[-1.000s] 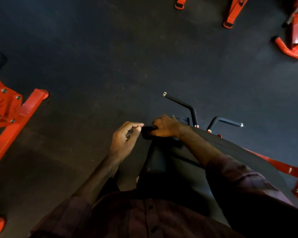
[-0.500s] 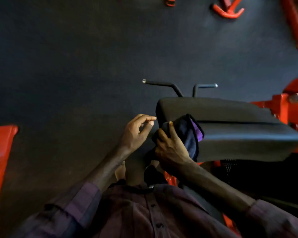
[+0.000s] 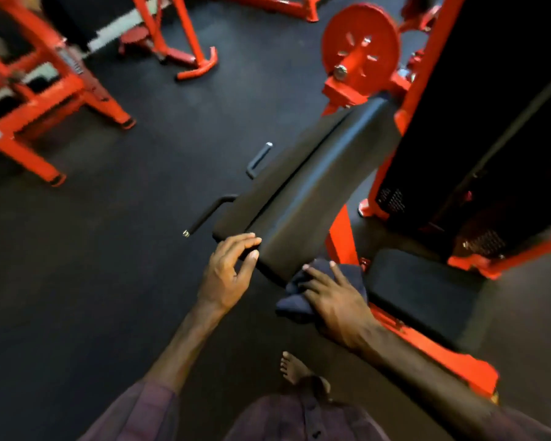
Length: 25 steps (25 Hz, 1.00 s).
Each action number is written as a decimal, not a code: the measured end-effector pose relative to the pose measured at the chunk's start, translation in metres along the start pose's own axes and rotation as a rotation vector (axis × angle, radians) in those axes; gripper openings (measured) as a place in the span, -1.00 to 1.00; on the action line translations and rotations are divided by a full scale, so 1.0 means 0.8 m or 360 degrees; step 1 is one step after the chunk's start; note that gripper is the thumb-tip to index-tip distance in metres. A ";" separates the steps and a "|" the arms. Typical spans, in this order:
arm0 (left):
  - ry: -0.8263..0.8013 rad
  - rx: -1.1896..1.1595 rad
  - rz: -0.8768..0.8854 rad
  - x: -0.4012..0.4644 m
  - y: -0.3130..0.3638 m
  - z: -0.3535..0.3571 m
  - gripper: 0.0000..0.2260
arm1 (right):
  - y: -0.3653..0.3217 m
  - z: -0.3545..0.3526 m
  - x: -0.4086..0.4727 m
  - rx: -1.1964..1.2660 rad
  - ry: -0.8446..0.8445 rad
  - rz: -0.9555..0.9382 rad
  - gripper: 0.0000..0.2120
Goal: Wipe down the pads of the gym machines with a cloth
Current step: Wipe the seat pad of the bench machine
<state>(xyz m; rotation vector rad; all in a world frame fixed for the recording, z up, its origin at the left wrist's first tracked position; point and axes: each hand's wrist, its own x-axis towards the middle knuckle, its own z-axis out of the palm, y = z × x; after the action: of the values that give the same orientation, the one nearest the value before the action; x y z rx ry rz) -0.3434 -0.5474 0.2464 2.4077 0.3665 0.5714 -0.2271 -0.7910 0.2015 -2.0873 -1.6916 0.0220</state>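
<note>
A long black arm pad [image 3: 312,183] slants from the centre up to the right on a red machine. My left hand [image 3: 228,275] hovers at the pad's near corner, fingers loosely curled and holding nothing, fingertips close to the pad's edge. My right hand [image 3: 334,300] lies with spread fingers on a dark blue cloth [image 3: 295,305], pressing it against the pad's near lower end. Part of the cloth is hidden under the hand. A black seat pad [image 3: 427,294] sits lower, to the right.
Two black handles [image 3: 210,211] stick out from the pad's left side. A red weight disc [image 3: 360,49] and red frame [image 3: 341,240] stand behind and under the pad. More red machines [image 3: 45,90] stand at the left and back on dark rubber floor [image 3: 109,281]. My bare foot [image 3: 295,367] is below.
My head has lifted, bringing more of the gym into view. My right hand has slid with the cloth from the pad's top corner down to its lower near end, its fingers now spread.
</note>
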 end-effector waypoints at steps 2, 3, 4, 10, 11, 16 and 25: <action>-0.0115 0.0044 0.0137 0.014 0.006 -0.002 -0.74 | 0.002 0.001 -0.015 0.0381 0.0271 0.0398 -0.45; -0.0198 0.0071 0.0192 0.022 0.011 -0.001 -0.72 | -0.004 0.012 -0.023 0.0707 0.0585 0.0712 -0.41; -0.0283 0.0091 0.0227 0.031 0.016 -0.002 -0.71 | -0.018 0.024 -0.023 0.1070 0.0947 0.1046 -0.44; -0.0565 0.0239 0.0389 0.081 0.013 0.011 -0.63 | -0.114 0.098 0.069 0.2004 0.1607 0.1900 -0.56; -0.0587 0.0270 0.0408 0.089 0.011 0.013 -0.61 | -0.120 0.107 0.088 0.1959 0.1602 0.1901 -0.48; -0.0758 0.0240 0.0593 0.152 -0.004 0.033 -0.53 | -0.026 0.105 0.134 0.1796 0.1554 0.2170 -0.31; -0.0859 0.0022 0.0674 0.256 -0.011 0.096 -0.47 | -0.046 0.115 0.139 0.1248 0.1552 0.2139 -0.26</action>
<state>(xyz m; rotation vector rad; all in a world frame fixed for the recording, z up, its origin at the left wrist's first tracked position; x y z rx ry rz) -0.1295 -0.5001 0.2499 2.5413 -0.3767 0.0716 -0.2601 -0.6514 0.1616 -1.6896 0.3763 0.0561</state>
